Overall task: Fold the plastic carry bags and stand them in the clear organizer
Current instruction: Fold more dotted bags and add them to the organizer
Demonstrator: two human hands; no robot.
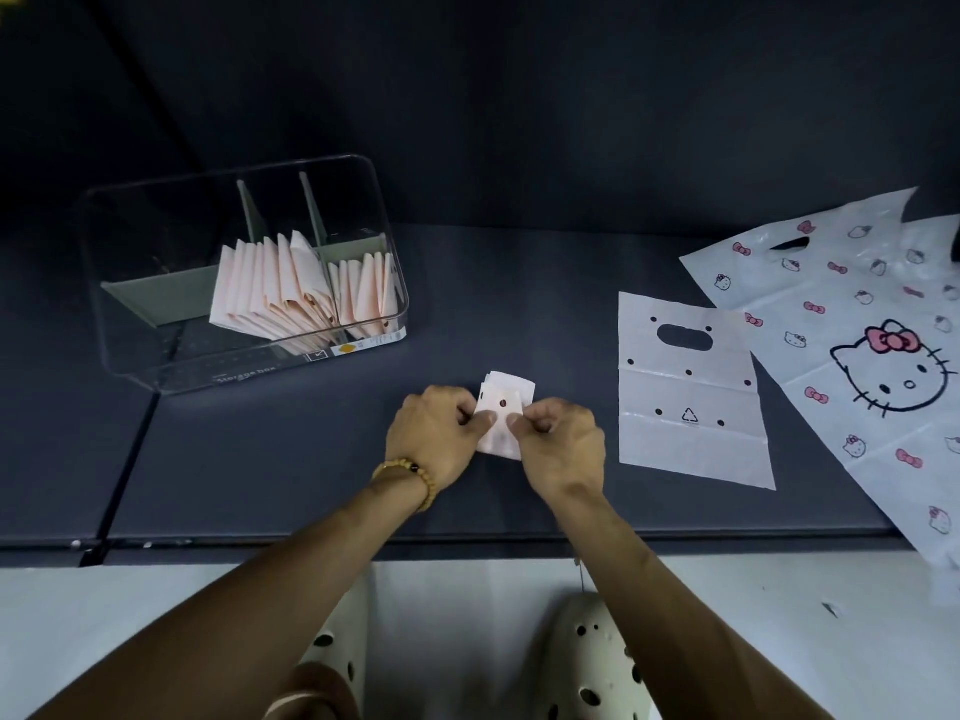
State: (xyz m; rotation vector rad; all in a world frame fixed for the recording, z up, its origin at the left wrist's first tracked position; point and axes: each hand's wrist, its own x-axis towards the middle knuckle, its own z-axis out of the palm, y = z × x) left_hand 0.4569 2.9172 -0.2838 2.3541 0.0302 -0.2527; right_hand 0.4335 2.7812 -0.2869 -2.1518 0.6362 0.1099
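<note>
A small folded white bag with dark dots lies on the dark surface in the middle. My left hand pinches its left edge and my right hand pinches its right edge, thumbs on top. The clear organizer stands at the left with grey dividers. Several folded pale pink bags stand upright in its middle and right compartments. A flat white dotted bag lies to the right of my hands.
Large cartoon-cat printed bags are spread at the far right, overlapping the surface's front edge. The dark surface's front edge runs just below my wrists, with white floor and my pale clogs beneath.
</note>
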